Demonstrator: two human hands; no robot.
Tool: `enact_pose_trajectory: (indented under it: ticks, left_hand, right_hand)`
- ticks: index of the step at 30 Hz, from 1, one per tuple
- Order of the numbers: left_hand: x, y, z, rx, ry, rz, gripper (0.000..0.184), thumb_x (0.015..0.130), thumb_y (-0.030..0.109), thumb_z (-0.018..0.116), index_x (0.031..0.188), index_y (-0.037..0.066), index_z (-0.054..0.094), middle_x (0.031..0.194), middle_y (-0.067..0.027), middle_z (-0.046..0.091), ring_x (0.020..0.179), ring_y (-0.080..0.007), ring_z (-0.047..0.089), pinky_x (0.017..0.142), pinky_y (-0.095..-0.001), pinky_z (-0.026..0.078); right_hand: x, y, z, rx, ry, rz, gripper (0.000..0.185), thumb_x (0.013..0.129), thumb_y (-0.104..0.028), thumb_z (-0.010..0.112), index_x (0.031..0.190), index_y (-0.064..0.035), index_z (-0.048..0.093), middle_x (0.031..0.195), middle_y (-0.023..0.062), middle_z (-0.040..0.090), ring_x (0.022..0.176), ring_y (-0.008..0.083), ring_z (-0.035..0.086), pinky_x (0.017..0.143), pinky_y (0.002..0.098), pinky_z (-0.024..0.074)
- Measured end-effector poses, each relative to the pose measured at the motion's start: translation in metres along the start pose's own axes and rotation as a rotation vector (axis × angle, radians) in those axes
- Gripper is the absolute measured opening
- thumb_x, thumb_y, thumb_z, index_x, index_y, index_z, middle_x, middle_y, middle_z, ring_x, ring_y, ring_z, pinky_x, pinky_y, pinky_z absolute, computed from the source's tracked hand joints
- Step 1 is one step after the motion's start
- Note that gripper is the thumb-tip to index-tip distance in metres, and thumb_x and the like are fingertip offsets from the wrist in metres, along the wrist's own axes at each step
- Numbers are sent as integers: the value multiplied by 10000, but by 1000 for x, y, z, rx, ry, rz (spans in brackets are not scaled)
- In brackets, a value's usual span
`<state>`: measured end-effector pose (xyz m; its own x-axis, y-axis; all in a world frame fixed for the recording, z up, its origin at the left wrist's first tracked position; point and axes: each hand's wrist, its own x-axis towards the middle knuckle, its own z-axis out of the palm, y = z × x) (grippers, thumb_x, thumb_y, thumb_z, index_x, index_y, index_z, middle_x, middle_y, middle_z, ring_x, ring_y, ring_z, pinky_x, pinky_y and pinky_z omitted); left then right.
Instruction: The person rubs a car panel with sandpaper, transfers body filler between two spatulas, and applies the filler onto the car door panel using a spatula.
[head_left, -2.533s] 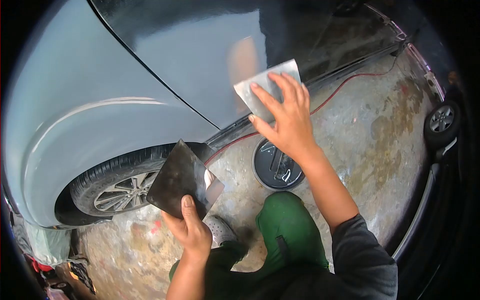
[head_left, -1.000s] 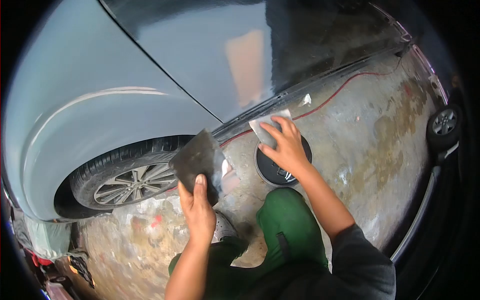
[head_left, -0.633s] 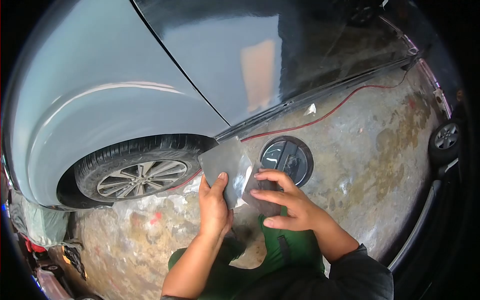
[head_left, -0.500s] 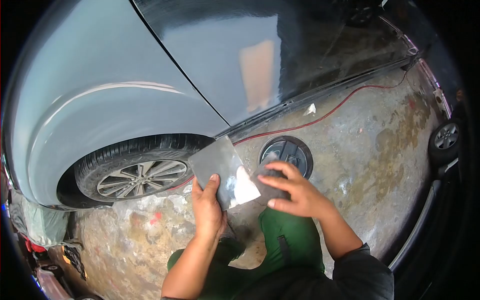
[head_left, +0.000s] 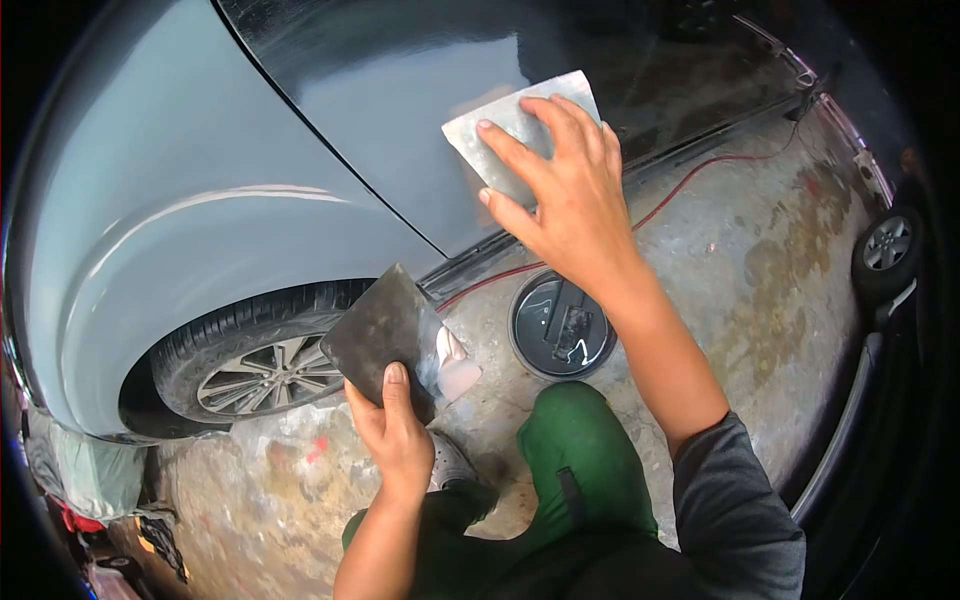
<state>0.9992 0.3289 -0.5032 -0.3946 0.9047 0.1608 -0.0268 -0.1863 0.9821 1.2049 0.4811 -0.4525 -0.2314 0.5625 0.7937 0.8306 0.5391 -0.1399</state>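
My left hand (head_left: 398, 440) grips the lower edge of a dark square metal plate (head_left: 372, 325), thumb on top. A whitish-pink smear of putty (head_left: 456, 372) lies by the plate's right edge. My right hand (head_left: 575, 205) holds a thin, pale rectangular spreader (head_left: 487, 130), its fingers spread over the near face. The spreader is in front of the car's door (head_left: 400, 125), over a dull grey area; I cannot tell whether it touches the panel. Behind it, a faint pinkish patch partly shows.
The car's front wheel (head_left: 280, 372) is at left, under the grey fender (head_left: 180, 200). A round black container (head_left: 562, 325) with a tool-like shape in it stands on the stained concrete floor. A red hose (head_left: 680, 185) runs along the car's sill. Another vehicle's wheel (head_left: 888, 243) is at right.
My right hand has moved up with the spreader, from beside the plate to the door. My left hand and the plate have shifted slightly left, and the plate is turned more.
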Motion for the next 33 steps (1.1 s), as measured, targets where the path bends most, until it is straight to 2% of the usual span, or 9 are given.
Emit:
enact_pose_trajectory:
  ticks: [10,18,21,25,31,33]
  left_hand:
    - [2,-6,-6,-47,-4,-76,371,1011,119,564,1342,-16,464,1217,-77,572,1086,-135,535,995,-286,400]
    - [2,-6,-15,-31,47,-111,383,1021,112,538,1353,-41,425,1203,-91,552,1061,-138,517,965,-274,404]
    - [1,-7,-21,3,49,-97,395,1001,129,577,1357,-3,467,1225,-87,575,1107,-156,544,1011,-305,404]
    - [2,-7,-18,-10,68,-87,379,1018,137,549,1337,-37,443,1206,-94,546,1049,-146,511,965,-288,399]
    - [2,-9,-15,73,77,-92,357,1010,134,548,1310,-45,471,1194,-98,557,1053,-150,509,959,-291,398]
    - [5,-13,-15,12,35,-126,372,1002,142,574,1332,-1,479,1207,-79,577,1073,-145,535,979,-289,406]
  right_hand:
    - [10,8,23,-26,33,-21,488,756,-302,782,1226,-231,670,1343,126,488,1307,386,403,1002,696,323]
    - [-51,26,75,-32,-48,25,543,721,-306,807,1241,-265,658,1356,101,471,1316,373,371,1005,681,328]
    - [-79,31,94,-69,-97,56,600,701,-279,836,1271,-274,648,1347,104,480,1320,370,383,1049,597,337]
    - [-113,41,118,-58,-167,91,603,698,-289,840,1269,-281,645,1352,95,468,1331,371,371,1047,633,327]
    - [-145,46,127,-74,-339,139,574,720,-298,825,1263,-252,647,1365,105,469,1346,366,364,1041,670,311]
    - [-149,41,120,-85,-433,185,551,737,-302,813,1259,-230,650,1374,115,469,1357,357,358,1038,683,305]
